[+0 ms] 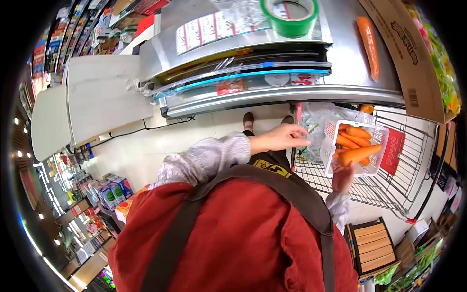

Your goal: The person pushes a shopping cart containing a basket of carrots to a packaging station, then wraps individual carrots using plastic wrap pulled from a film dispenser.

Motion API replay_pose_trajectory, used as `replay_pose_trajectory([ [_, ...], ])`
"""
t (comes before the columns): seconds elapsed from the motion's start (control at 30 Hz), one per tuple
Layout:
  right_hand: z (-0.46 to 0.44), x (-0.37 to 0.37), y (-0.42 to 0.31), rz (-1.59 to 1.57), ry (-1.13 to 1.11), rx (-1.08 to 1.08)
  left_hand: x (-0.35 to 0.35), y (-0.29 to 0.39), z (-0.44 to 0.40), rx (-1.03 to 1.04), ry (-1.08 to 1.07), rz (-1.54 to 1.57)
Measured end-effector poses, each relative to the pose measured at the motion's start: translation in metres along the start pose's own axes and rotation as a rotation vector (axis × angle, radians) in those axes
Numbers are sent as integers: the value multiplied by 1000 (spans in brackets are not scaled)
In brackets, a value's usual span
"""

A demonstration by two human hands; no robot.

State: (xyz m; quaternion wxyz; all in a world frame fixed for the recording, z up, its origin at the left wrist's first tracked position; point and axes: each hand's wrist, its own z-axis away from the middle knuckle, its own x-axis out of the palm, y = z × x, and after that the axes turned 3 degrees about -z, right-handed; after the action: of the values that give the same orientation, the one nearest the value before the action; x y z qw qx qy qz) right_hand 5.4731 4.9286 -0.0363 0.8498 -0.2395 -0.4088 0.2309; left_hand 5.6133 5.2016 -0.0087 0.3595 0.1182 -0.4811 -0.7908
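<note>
My right hand [342, 177] is closed around the thick end of an orange carrot [362, 154], which is over the near side of a white plastic basket [380, 169]. Several more carrots [357, 141] lie in that basket, which sits in a metal shopping cart [311, 177]. Just left of the basket, my left hand [284, 136] hovers with its fingers stretched out and nothing visible in them. Crumpled clear plastic bags [314, 119] lie in the cart between my left hand and the basket.
Ahead stands a metal counter [350, 73] with a wrapping-film unit [243, 73], a roll of green tape [291, 27] and a single carrot [368, 48]. A cardboard box [413, 63] stands at its right. A wooden slatted crate [373, 247] is behind the cart at lower right.
</note>
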Motion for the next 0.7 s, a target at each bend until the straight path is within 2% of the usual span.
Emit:
replay_pose_trajectory([
  [0.07,25,55,9,233,-158,28,10,25,10,66,-19,-138],
  [0.1,34,76,21,275,-192,20,8,47,20,25,-139,-155],
  [0.2,42,136,66,452,-246,-129,4,68,54,137,-42,-226],
  [0.3,43,191,63,524,-378,-61,-26,44,80,225,147,-72],
  [0.37,42,217,45,1119,-489,129,-48,43,112,215,233,-136],
  [0.4,50,240,36,1445,-526,-122,-59,42,129,223,275,-171],
  [0.47,69,281,19,1656,-640,-561,-82,53,167,183,259,-134],
  [0.5,75,308,18,1672,-649,-571,-93,54,181,196,259,-170],
  [0.57,81,360,31,1761,-997,-1149,-108,59,209,221,253,-205],
  [0.6,75,366,40,1771,-1010,-1161,-115,65,222,235,240,-253],
  [0.63,66,368,52,1812,-1081,-1126,-122,74,235,158,227,-230],
  [0.7,54,384,62,1882,-1205,-1073,-138,51,234,261,283,-130],
])
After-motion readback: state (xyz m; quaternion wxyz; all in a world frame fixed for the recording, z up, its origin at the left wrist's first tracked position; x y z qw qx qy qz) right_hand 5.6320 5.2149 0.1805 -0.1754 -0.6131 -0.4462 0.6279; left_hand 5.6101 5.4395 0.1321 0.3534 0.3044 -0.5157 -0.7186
